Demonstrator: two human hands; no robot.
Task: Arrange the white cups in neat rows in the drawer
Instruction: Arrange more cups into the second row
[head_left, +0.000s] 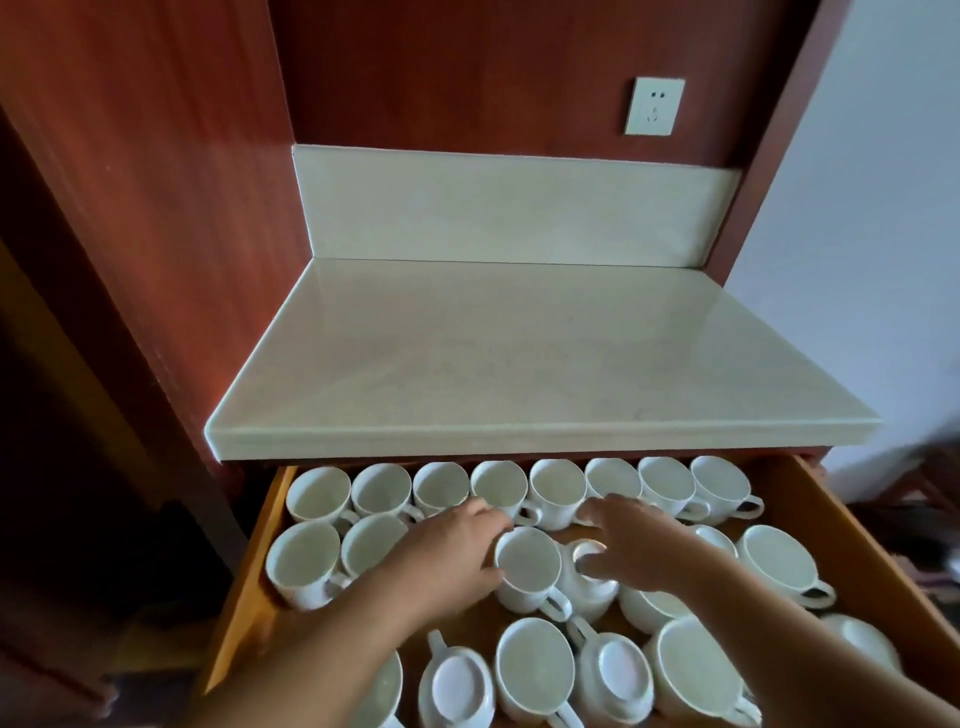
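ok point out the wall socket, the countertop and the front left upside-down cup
wall socket (654, 106), head view, middle of its faceplate
countertop (519, 353), head view, middle of its top
front left upside-down cup (457, 686), head view, its upturned base

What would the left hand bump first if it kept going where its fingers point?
Gripping the middle cup, the left hand would probably meet the back-row cup, fourth from the left; depth is unclear.

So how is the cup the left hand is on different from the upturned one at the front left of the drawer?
The held cup stands mouth up; the front cup sits base up. The held cup's handle points to the near right, the front cup's to the far left. The left hand grips the held cup; nothing touches the front cup. Both are plain white, each with one handle.
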